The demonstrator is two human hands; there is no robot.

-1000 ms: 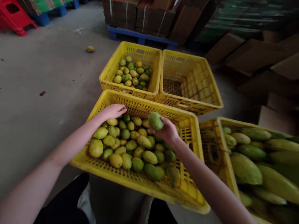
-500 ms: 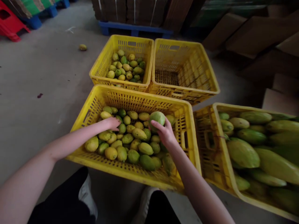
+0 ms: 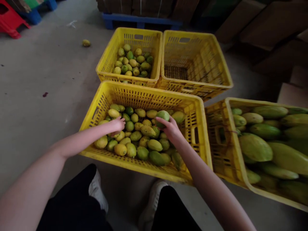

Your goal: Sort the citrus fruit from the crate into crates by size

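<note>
My right hand (image 3: 171, 128) is wrapped around a round green fruit (image 3: 163, 115), lifted just above the other fruit toward the right of the near yellow crate (image 3: 144, 171). My left hand (image 3: 117, 124) hovers over the left part of that crate, fingers loosely bent and apart, with no fruit visible in them. Its palm side is hidden from me. Beneath both hands lies a layer of small yellow and green oval fruit (image 3: 154, 145), some with dark blemishes. A yellow fruit (image 3: 114, 113) rests just beyond my left hand.
Behind stand a yellow crate (image 3: 101, 74) with similar fruit and another crate (image 3: 231, 86) showing its bare bottom. A crate (image 3: 243, 173) of larger green fruit sits at right. One fruit (image 3: 86, 43) lies on the floor. Beyond are a blue pallet (image 3: 141, 21) and a red stool (image 3: 12, 19).
The view has shifted, so the crates appear slightly higher and further right. My left hand has drawn back a little to the left over the fruit. My right hand still holds the green fruit.
</note>
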